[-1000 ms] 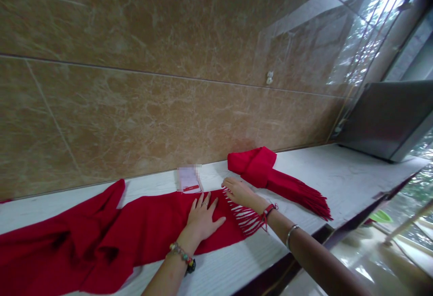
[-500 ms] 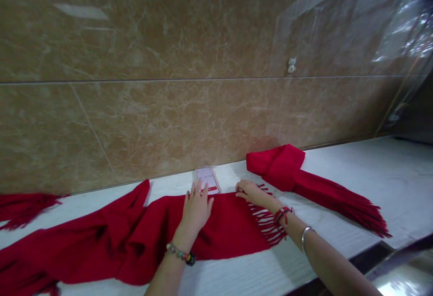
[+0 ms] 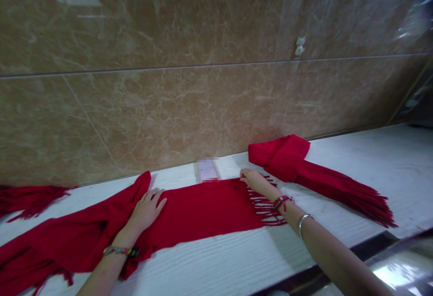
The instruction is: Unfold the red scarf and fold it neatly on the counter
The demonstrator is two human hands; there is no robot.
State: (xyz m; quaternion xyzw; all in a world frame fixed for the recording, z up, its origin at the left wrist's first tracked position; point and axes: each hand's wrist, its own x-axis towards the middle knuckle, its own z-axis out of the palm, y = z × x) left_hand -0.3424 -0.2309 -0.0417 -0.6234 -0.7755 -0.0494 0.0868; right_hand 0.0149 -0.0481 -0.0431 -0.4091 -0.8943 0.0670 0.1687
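A red fringed scarf lies lengthwise on the white table, flat on the right and bunched in folds on the left. My left hand rests on it with fingers spread, at the border between the flat part and the folds. At the scarf's far right corner, beside the white-showing fringe, my right hand has its fingers closed on the edge. Just beyond the scarf's far edge lies a phone, its screen blurred out.
Another red scarf, folded over itself, lies to the right with its fringe toward the table's front edge. More red fringed cloth is at the far left. A brown marbled wall borders the back of the white table.
My left hand has slid left along the scarf, and the middle of the cloth now lies flatter. My right hand stays at the fringed corner. The view has shifted slightly.
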